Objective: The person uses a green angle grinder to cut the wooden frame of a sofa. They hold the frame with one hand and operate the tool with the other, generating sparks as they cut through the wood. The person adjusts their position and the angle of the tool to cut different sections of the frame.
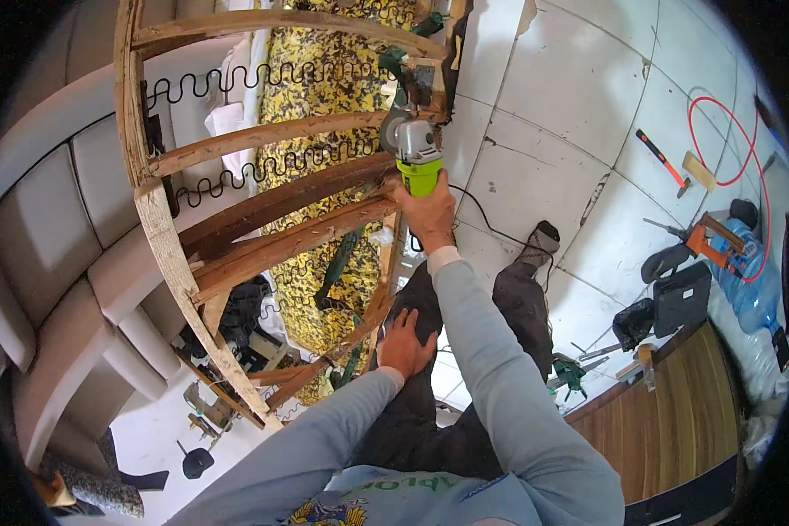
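Note:
My right hand (pixel 428 210) is closed round a green and silver angle grinder (pixel 419 171), held over the right side of a wooden furniture frame (pixel 263 134). Its disc sits by a crossrail's end; whether it touches cannot be told. A black cord runs from the tool toward my right foot. My left hand (pixel 403 342) rests on my left thigh, fingers apart, holding nothing. Black zigzag springs (pixel 210 79) span the frame, above yellow-and-black mottled foam (pixel 294 324).
A grey upholstered sofa (pixel 57 215) stands at left. On the tiled floor (pixel 561 105) at right are a hammer (pixel 662 162), a red hose (pixel 754 140), a blue water bottle (pixel 745 289) and several tools. A wood-grain panel (pixel 657 394) lies at lower right.

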The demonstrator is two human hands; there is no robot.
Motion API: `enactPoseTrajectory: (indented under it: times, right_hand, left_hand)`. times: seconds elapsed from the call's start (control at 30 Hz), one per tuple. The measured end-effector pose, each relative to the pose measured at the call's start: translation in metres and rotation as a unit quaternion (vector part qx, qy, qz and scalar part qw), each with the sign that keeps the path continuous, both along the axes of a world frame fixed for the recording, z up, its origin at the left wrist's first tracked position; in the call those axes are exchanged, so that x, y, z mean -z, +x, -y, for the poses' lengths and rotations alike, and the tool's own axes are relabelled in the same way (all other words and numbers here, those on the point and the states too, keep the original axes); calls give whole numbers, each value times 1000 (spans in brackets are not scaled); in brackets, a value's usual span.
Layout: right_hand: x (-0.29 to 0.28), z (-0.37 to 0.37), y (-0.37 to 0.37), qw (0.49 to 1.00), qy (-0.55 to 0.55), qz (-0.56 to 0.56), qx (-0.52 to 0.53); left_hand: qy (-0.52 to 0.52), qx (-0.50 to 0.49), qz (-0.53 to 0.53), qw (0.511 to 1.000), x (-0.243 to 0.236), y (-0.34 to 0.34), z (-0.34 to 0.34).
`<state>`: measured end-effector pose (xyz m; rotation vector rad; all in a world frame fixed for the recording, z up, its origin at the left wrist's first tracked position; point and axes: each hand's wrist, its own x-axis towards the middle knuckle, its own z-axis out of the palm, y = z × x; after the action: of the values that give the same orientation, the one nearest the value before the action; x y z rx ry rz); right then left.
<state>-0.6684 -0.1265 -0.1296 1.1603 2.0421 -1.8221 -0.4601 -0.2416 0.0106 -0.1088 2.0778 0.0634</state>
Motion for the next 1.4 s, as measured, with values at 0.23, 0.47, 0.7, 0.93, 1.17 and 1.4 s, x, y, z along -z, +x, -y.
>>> enactPoseTrajectory:
  times: [0.23,0.47,0.7,0.93,1.17,1.4]
  right_hand:
    - [-33,23,-14,998,10,-65,5]
    - [-29,32,-15,998,-20,19,53]
    - [-37,35,-15,999,28,-28,-28]
    - [-7,30,0,1000,5,19,18]
    - [-11,21,-5,1000,14,2,14]
    - [-27,24,-8,995,85,-4,-52]
  left_hand:
    - [-4,14,43,999,-5,-16,11]
    - [23,57,62,996,14,-11,32]
    - [5,83,62,995,6,-20,25]
    - [26,77,29,996,-1,-31,19]
    - [-3,110,66,992,2,-37,14]
    - [-6,120,94,988,-3,-37,13]
